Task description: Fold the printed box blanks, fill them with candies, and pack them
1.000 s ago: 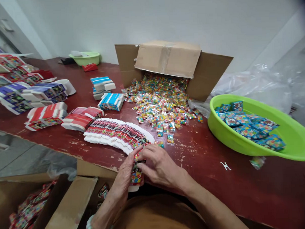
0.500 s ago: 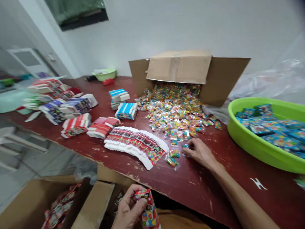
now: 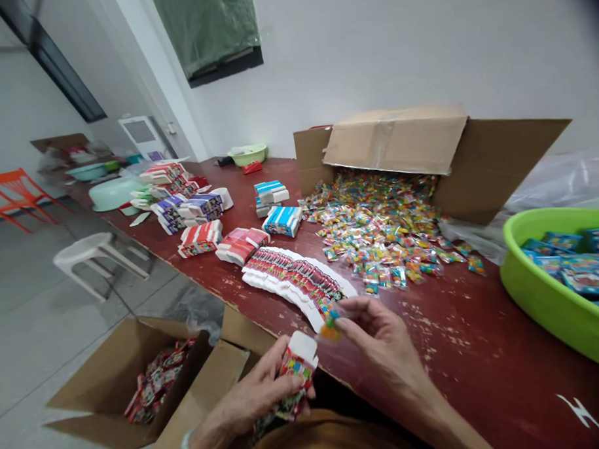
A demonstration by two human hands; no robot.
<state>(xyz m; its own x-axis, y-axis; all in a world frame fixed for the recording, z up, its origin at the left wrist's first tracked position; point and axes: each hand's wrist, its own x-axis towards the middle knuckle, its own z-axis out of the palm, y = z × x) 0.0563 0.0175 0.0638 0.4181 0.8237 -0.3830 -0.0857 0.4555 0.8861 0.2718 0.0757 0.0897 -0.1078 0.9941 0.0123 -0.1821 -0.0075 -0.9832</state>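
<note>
Spread across most of the view: one long dark-red table (image 3: 481,349), paint chipped in places. On it, against the wall, one big cardboard carton (image 3: 399,139), mouth facing forward, clear packets (image 3: 378,228) spilled out in front — far too many to count. At the right, one bright green basin (image 3: 543,321), cut off by the picture's edge, with several blue printed packets (image 3: 586,270) inside. On the floor, one carton (image 3: 93,376) with a pile of red printed packets (image 3: 160,380), count hidden by overlap. Farther off, one orange chair (image 3: 21,195) and one white stool (image 3: 91,248).

Along the table, one curved row of overlapping flat boxes (image 3: 291,277), too tightly fanned to count; beyond it, two red-and-white bundles (image 3: 241,246).

Left hand (image 3: 259,389): fingers and thumb wrapped round one small printed box (image 3: 297,372), just off the table's near edge, white end flap raised. Right hand (image 3: 382,333): thumb and fingertips pinched on one clear packet (image 3: 330,327) of orange and green, near that flap. Print on box and packets — too small and blurred to read.
</note>
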